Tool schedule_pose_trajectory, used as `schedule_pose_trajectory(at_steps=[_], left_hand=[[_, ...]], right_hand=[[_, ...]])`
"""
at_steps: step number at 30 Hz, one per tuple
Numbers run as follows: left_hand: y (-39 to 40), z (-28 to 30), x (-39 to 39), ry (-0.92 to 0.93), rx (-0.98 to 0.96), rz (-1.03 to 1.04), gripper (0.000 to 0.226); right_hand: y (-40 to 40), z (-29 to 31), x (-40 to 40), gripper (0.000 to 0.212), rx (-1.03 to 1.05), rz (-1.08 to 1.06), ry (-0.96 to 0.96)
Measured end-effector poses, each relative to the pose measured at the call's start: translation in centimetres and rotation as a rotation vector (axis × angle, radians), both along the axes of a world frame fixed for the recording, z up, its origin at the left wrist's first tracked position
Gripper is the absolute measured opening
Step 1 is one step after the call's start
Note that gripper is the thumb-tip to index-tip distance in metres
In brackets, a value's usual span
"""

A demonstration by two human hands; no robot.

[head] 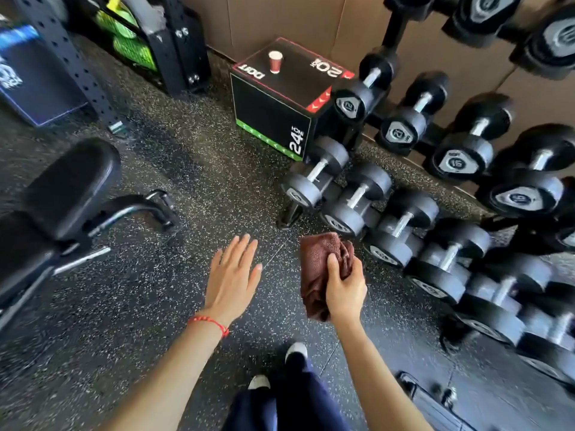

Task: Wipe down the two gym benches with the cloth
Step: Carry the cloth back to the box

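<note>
Right hand (345,293) grips cloth (317,269); left hand (231,278) flat; bench (62,194) apparently untouched.

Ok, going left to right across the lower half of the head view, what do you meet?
Black bench → left hand, open → brown cloth held in the right hand → dumbbell rack.

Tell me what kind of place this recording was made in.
Most likely a gym's free-weights area: tiered rows of dumbbells along the wall, a plyo box marked with heights in inches, and a padded bench on speckled rubber flooring.
</note>
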State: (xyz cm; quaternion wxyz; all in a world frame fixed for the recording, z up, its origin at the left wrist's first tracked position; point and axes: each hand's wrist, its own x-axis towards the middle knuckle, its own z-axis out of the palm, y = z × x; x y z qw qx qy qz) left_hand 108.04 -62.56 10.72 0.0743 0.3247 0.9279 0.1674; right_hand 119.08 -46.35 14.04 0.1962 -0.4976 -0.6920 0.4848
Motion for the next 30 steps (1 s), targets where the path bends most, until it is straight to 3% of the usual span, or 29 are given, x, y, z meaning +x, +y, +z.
schedule_pose_trajectory(at_steps=[6,18,30], left_hand=[[2.4,-0.8,-6.9,-0.003,-0.019,0.067,0.056],[10.4,-0.4,-22.0,-0.015,-0.058,0.168,0.056],[13.5,-1.6,-40.0,-0.024,-0.031,0.091,0.057]], right_hand=[[3.2,-1.2,-8.2,0.04,0.002,0.069,-0.012],[12.7,-1.9,-26.0,0.027,-0.005,0.229,-0.051],[14.3,-3.8,-42.3,0.033,-0.025,0.193,-0.059]])
